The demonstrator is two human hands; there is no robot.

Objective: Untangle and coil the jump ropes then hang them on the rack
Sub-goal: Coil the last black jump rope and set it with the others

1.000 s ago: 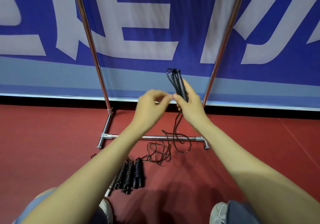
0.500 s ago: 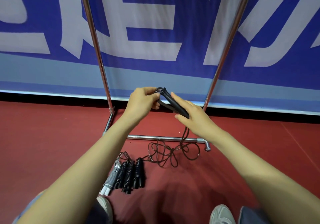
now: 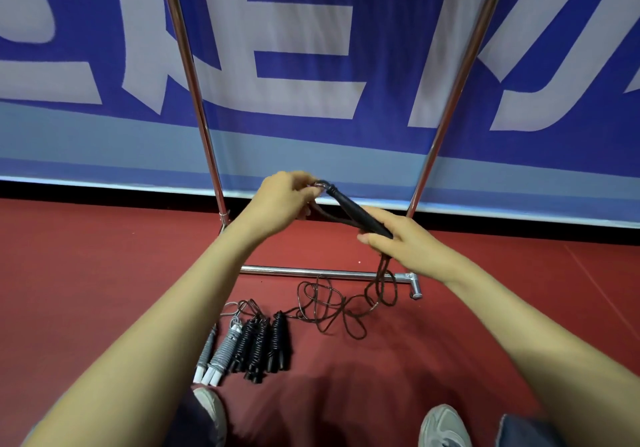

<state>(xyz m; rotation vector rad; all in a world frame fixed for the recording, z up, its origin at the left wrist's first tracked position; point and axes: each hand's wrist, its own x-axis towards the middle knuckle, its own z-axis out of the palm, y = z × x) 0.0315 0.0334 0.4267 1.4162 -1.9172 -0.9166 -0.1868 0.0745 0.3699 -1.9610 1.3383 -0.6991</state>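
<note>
Handles point(image 3: 360, 214) tipped from upright to slanting left. Right hand point(image 3: 408, 249) grips them; left hand point(image 3: 280, 200) pinches cord point(image 3: 382, 266) at their tip. Slack lies below the hands: coiling barely begun.

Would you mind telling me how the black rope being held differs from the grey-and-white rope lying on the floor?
The black rope is held up by the left hand and right hand; the grey-and-white rope lies on the floor. The black rope's cord trails loose and tangled; the grey-and-white rope's is wound tight into a bundle. Both are jump ropes.
</note>
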